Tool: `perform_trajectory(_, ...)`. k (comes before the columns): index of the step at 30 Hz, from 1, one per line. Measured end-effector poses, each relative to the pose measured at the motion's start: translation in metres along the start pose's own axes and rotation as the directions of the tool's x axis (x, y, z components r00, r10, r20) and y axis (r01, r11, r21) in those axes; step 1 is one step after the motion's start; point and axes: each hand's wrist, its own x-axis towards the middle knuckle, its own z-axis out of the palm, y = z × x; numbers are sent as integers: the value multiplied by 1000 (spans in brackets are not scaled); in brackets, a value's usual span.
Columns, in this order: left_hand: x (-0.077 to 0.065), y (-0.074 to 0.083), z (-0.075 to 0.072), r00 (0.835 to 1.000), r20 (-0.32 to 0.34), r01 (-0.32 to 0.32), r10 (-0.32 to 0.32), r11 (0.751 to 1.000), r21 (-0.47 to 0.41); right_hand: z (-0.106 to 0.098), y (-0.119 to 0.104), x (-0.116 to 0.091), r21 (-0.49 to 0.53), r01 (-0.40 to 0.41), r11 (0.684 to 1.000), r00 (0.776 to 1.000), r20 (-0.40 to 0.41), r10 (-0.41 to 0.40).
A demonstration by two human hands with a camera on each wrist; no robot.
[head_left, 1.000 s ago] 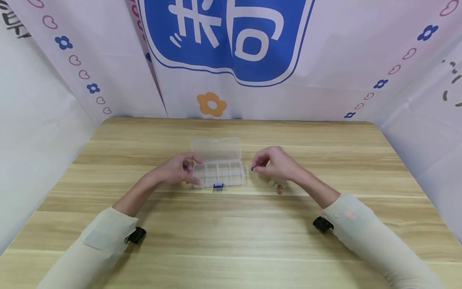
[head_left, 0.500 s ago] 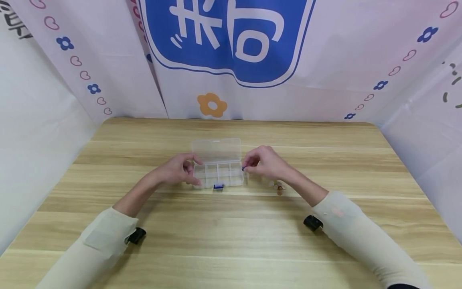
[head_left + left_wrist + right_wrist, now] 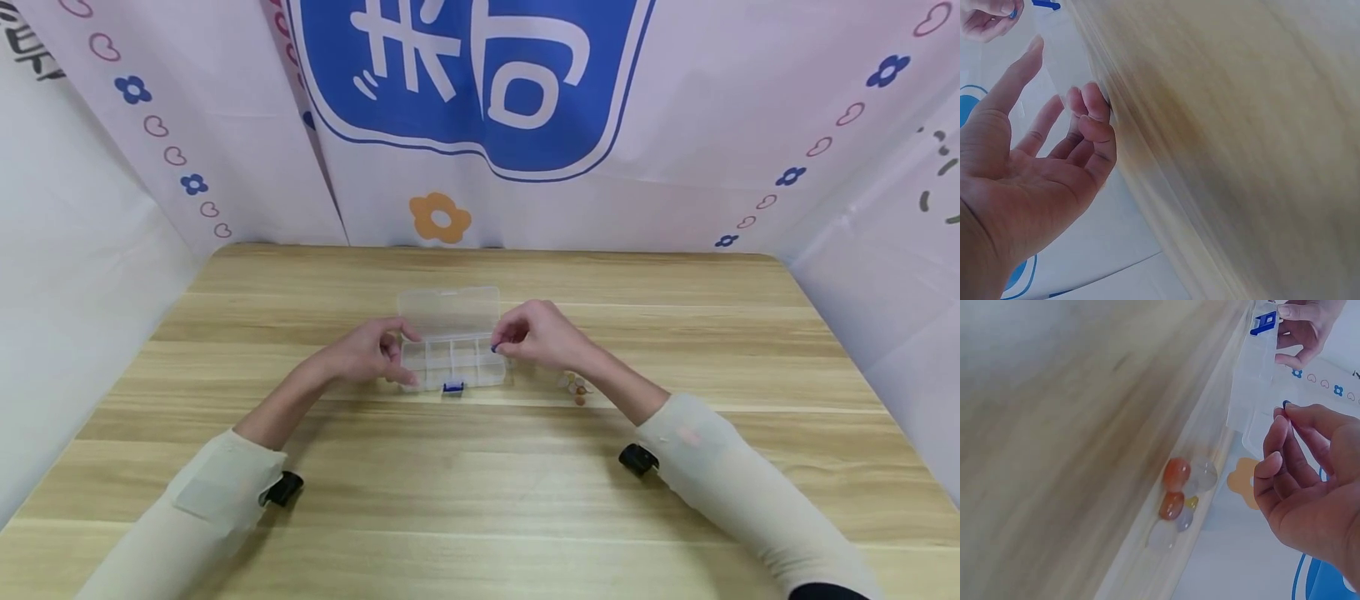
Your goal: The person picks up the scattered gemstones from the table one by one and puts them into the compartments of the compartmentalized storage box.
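Observation:
A clear plastic compartment box (image 3: 465,372) lies on the table, its lid (image 3: 448,311) raised at the back and a blue latch (image 3: 453,387) in front. My left hand (image 3: 365,352) holds the box's left end, thumb at the near corner and index finger at the far one. Between thumb and index finger, my right hand (image 3: 542,335) pinches a small dark blue bead (image 3: 1286,404) over the far right compartment. Right of the box sits a small cluster of rounded beads; the right wrist view shows an orange bead (image 3: 1177,474) beside a clear bead (image 3: 1202,475), with several others.
The wooden table (image 3: 480,492) runs back to a white printed cloth (image 3: 675,200). More white cloth hangs at both sides. A black clip-like piece sits at each sleeve, one near the left cuff (image 3: 282,489) and one near the right cuff (image 3: 638,459).
My right hand has moved left with the blue bead, from beside the box to over its right end. My left hand and the box have stayed put.

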Motion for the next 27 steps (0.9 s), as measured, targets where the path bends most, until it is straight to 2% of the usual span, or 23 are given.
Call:
perform_trajectory(16,1,0,0,1000,-5,1,0,1000,26,11,-6,12,39,0,999,1000,26,-1)
perform_trajectory(27,0,2,0,999,-10,40,-40,999,2,18,-9,20,51,7,999,1000,23,-8)
